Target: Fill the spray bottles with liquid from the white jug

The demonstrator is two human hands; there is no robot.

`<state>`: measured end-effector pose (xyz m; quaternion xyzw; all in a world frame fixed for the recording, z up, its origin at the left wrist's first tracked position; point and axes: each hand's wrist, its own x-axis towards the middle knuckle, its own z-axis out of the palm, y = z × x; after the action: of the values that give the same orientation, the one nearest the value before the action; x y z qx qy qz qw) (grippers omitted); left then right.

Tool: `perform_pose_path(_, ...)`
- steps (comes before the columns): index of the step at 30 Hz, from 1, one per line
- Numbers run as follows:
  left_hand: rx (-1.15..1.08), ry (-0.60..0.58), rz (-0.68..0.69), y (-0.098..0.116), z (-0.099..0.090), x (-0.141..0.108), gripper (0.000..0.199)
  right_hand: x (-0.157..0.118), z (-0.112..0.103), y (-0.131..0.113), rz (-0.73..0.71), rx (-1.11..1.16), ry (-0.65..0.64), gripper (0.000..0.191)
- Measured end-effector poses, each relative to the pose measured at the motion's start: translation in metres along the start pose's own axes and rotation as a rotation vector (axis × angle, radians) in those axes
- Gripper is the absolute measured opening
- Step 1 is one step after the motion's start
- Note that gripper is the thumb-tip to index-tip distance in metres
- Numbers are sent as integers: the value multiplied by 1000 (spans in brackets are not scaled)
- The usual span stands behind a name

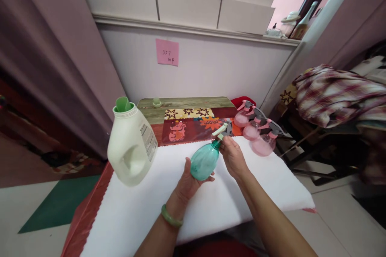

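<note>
A translucent teal spray bottle (205,161) is held tilted above the white cloth, its neck leaning up to the right. My left hand (190,180), with a green bangle at the wrist, is wrapped round the bottle's lower body. At the neck, my right hand (231,153) has its fingers closed on the white and grey trigger spray head (223,129). Whether the head is fully seated on the neck I cannot tell, as the fingers partly cover it. Three pink spray bottles (263,143) stand in a row to the right of my right hand.
A large cream jug (130,156) without its cap stands at the left, a green spout in its mouth. A pale green cap (157,102) lies at the table's back. White cloth (169,209) covers the front. A plaid cloth (337,92) is piled at the right.
</note>
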<state>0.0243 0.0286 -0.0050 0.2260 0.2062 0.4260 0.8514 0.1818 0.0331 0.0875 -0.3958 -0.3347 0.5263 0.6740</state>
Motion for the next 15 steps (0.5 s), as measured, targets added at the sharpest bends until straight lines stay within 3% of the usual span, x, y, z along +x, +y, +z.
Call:
perform_pose_path(3,-12,-25,-15,1,-2,0,85,3,2,-7,-11,93,25,36)
perform_pose_path(8,-20,-92,-9,1,-4,0,86,6,7,-6,-159,193,131,31)
perform_pose_path(15,-19,-84,15,0,-4,1,81,-4,-1,11,-155,-224,107,31)
